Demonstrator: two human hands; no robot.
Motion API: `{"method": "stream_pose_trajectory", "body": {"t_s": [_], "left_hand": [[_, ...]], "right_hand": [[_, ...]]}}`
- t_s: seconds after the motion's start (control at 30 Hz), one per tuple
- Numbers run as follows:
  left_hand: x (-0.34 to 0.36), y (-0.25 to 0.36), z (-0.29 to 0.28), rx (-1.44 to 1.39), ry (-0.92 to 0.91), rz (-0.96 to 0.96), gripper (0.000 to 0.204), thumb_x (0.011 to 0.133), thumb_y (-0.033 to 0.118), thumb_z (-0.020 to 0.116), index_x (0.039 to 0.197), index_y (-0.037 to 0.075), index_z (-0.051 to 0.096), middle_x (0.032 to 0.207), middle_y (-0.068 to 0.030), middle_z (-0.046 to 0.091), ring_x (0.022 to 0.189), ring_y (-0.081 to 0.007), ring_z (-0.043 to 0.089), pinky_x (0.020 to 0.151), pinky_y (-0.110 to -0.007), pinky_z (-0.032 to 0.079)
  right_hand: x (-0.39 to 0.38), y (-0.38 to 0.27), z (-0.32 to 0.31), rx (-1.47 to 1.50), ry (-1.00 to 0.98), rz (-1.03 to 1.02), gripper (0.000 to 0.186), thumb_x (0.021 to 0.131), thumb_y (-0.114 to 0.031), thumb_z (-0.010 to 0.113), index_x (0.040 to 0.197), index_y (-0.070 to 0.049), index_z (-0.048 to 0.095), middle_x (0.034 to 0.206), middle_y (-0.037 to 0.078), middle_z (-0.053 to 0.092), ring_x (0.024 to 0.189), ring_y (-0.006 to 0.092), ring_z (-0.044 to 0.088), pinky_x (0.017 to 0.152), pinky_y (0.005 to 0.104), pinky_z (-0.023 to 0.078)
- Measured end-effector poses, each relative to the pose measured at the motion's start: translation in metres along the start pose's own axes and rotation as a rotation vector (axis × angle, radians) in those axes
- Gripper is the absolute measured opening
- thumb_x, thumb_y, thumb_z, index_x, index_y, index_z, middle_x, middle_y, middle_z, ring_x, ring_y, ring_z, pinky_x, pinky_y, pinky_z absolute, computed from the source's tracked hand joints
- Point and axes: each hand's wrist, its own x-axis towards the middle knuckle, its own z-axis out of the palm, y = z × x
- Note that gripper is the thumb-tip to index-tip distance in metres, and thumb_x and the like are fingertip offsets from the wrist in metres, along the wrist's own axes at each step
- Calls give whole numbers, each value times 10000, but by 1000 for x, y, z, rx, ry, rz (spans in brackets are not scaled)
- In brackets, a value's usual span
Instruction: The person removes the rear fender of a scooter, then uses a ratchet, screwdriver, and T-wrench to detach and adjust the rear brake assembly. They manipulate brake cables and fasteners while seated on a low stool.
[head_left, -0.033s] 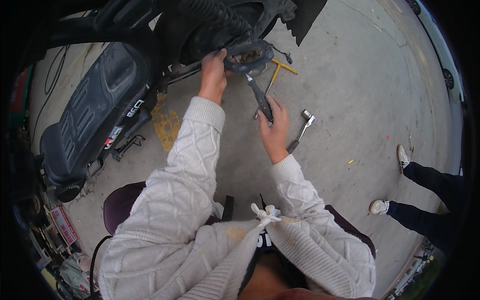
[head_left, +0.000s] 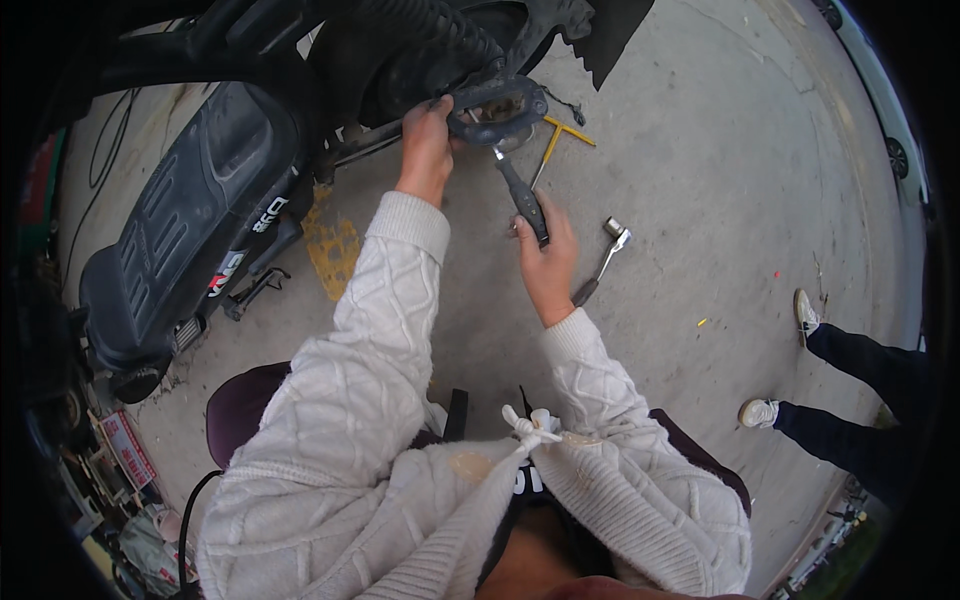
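Note:
My left hand (head_left: 427, 148) grips the left end of a dark oval ring-shaped part (head_left: 497, 132), beside the raised end of a black scooter (head_left: 195, 215). In my right hand (head_left: 550, 258) is a black-handled tool (head_left: 522, 196) with a short metal neck. Its neck reaches up to the lower edge of the oval part, and whatever sits at its tip is hidden. On the ground behind it lies a yellow T-handle wrench (head_left: 568, 132), its shaft passing partly behind my right hand. A ratchet wrench with a socket (head_left: 608, 255) lies to the right of that hand.
Above the oval part are a ribbed black boot (head_left: 430, 25) and a jagged dark panel (head_left: 618, 40). A yellow patch (head_left: 332, 245) marks the concrete floor (head_left: 680, 150). Another person's shoes (head_left: 760, 413) stand at the right, with a parked car (head_left: 880, 110) beyond. Assorted items crowd the lower left.

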Motion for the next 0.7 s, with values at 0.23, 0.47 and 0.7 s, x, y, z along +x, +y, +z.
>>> {"method": "stream_pose_trajectory", "body": {"t_s": [0.23,0.47,0.7], "left_hand": [[-1,2,1,-60,-13,-17,266,979,121,404,1087,-113,472,1015,-234,622,889,-284,676,670,-365,593],[2,0,-1,-91,-5,-27,282,984,123,401,1101,-125,467,1051,-258,606,924,-315,664,727,-393,589],[5,0,-2,-101,-12,-25,300,985,109,399,1127,-150,452,1070,-263,596,926,-325,660,738,-392,591]], "right_hand": [[-3,10,6,401,32,334,403,983,-288,446,1177,61,505,950,128,581,590,128,521,491,258,440],[-1,33,-15,1137,-307,628,400,974,-255,488,1213,66,498,911,126,572,666,126,527,540,242,440],[3,5,3,-289,41,-328,384,974,-288,485,1202,19,506,875,134,583,571,114,499,448,226,378]]}}
